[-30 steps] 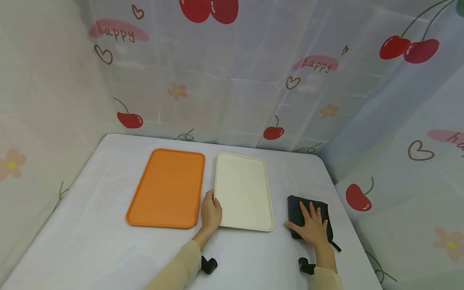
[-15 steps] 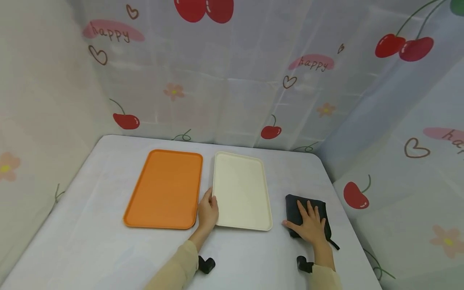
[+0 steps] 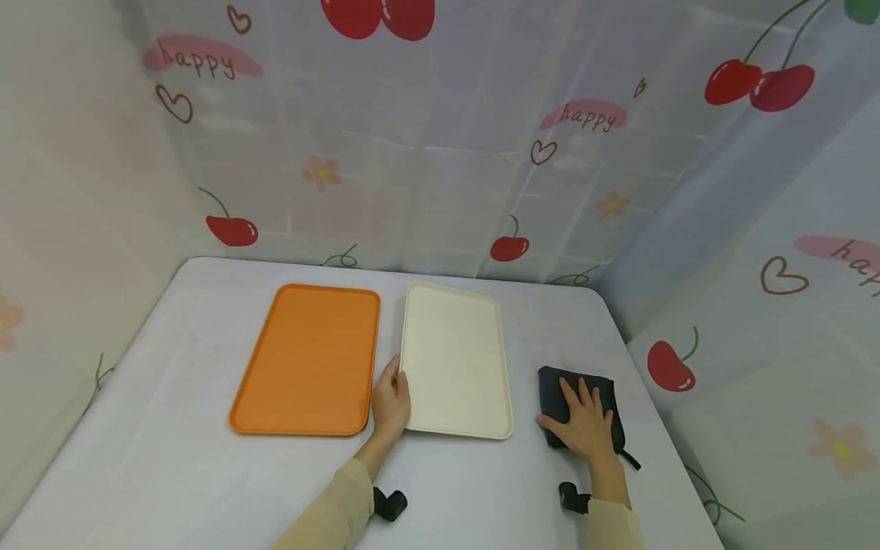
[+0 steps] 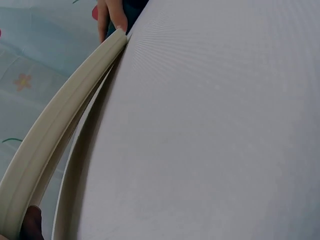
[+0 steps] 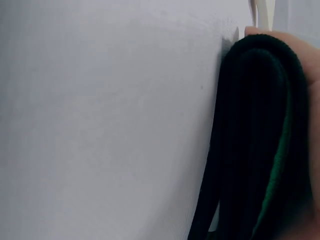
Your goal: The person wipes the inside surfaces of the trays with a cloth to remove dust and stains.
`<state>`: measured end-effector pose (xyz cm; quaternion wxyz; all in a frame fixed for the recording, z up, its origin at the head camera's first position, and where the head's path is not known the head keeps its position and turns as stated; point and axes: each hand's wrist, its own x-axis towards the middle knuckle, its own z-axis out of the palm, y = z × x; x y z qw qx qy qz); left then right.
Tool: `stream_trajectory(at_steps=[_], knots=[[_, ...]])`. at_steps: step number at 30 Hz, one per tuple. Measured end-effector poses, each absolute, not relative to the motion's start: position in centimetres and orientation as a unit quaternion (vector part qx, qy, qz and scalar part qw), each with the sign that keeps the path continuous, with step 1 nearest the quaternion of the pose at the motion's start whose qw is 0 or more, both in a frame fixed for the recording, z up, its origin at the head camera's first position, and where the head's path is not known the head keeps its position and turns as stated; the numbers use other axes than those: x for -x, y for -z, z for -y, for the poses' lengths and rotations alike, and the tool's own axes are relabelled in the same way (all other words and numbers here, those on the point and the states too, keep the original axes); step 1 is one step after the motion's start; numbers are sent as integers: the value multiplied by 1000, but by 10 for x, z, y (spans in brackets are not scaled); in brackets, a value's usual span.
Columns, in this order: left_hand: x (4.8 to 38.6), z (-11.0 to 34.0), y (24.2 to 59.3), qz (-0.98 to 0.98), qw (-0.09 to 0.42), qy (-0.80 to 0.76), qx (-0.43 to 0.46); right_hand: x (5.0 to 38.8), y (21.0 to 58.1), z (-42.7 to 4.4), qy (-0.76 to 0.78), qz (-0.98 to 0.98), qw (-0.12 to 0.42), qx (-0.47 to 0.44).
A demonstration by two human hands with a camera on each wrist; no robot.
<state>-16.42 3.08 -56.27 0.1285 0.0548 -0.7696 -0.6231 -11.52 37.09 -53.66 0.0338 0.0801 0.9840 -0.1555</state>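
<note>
Cream tray (image 3: pixel 456 359): long axis running away from us, immediately right of our nearer, left hand (image 3: pixel 390 403), which grips its left edge. Black bundle (image 3: pixel 551 396): well apart, tray's right, beneath our spread right hand (image 3: pixel 587 425).

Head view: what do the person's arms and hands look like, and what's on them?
The left sleeve and right sleeve are plain pale beige, without visible markings. A stubby black wrist camera juts inward at each cuff, left and right; no cables show. The left hand and right hand are ungloved.
</note>
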Motion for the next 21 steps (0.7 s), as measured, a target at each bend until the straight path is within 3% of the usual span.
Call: stream_trajectory(at_steps=[7,14,21], knots=[[162,-32,557,759,138,635,-45,116,539,-373,174,-981,5,-90],[158,-32,552,751,125,647,-43,121,542,-383,151,-987,-42,-46],[153,-30,545,742,125,657,-37,130,542,-391,176,-984,-16,-34]])
